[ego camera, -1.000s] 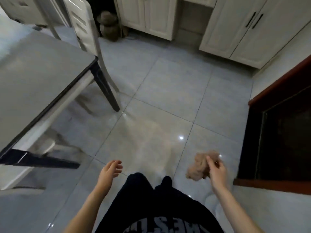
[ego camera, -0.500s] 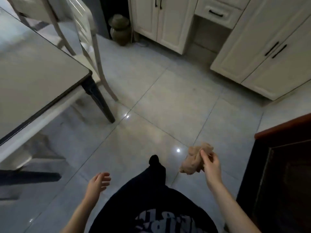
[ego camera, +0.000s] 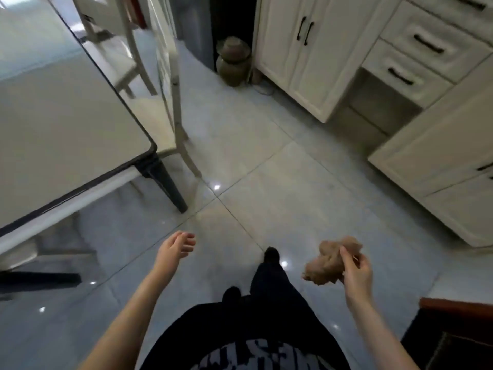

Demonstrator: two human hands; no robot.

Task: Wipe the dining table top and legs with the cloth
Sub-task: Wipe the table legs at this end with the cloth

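Note:
The dining table [ego camera: 64, 134] fills the left side, a pale glossy top with a dark rim. Its near corner leg [ego camera: 166, 182], dark and tapered, stands on the tiled floor. My right hand [ego camera: 356, 273] holds a crumpled tan cloth [ego camera: 328, 260] in the air at the lower right, well away from the table. My left hand [ego camera: 173, 251] hangs free over the floor with loosely curled fingers, holding nothing, a short way in front of the table leg.
A white chair [ego camera: 170, 84] stands beside the table's far corner. A brown ceramic jar [ego camera: 233, 60] sits by white cabinets [ego camera: 320, 57] with dark handles. A dark wooden unit [ego camera: 458, 332] is at the lower right. Glossy grey floor tiles [ego camera: 280, 188] lie between.
The view has tilted up and swung toward the cabinets as I step forward. Both hands have risen in the frame; the cloth stays in my right hand.

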